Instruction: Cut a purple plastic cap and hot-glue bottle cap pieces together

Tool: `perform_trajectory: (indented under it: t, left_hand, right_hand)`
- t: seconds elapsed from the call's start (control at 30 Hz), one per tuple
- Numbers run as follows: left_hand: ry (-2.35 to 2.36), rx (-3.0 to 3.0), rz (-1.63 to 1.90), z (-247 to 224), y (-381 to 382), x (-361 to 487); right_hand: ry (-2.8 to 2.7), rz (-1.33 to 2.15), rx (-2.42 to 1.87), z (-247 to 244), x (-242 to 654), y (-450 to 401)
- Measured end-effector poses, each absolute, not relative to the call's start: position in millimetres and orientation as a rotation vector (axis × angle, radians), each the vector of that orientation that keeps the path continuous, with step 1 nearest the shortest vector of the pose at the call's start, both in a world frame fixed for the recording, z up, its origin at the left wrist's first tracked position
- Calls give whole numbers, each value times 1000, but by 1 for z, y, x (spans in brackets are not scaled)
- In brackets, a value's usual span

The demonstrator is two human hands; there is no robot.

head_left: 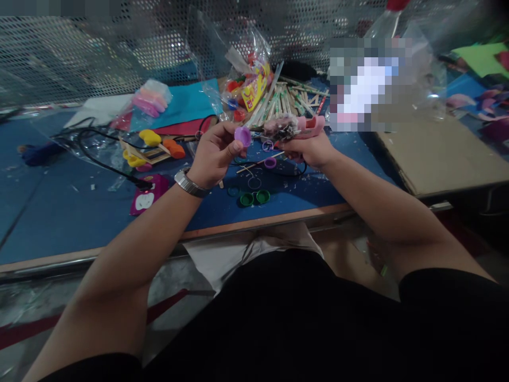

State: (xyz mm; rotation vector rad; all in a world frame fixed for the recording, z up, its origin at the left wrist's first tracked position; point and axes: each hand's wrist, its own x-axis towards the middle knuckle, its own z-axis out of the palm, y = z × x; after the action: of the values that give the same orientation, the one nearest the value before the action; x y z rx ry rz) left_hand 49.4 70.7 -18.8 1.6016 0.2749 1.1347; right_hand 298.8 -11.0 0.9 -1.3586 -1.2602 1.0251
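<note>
Between the thumb and fingers of my left hand is a purple bottle cap, its hollow side facing me. My right hand is wrapped round a pink glue gun, smeared with grey-white residue near its front. The nozzle points left and sits close to the cap; whether they touch I cannot tell. Below the hands, another purple cap lies on the blue table. Two green caps rest side by side near the front edge, with thin plastic rings around them.
A purple power strip with a black cable is at the left. Behind it stands a small stick model with yellow and orange caps. Wooden sticks, plastic bags and coloured sheets lie farther back. Cardboard is at the right.
</note>
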Motion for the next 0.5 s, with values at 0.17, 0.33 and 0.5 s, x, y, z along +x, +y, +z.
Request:
perform_trajectory:
  t: [0.17,0.33,0.5]
  left_hand:
    - [258,1602,1152,-20,72,49]
    - [268,1597,1154,-20,72,50]
    - [275,1594,1148,-20,71,49]
  right_hand:
    - [-1240,1036,-1363,2,298,-12]
    - [-1251,1059,-1369,0,299,-11]
    - [-1269,1048,-1366,-1,300,-10]
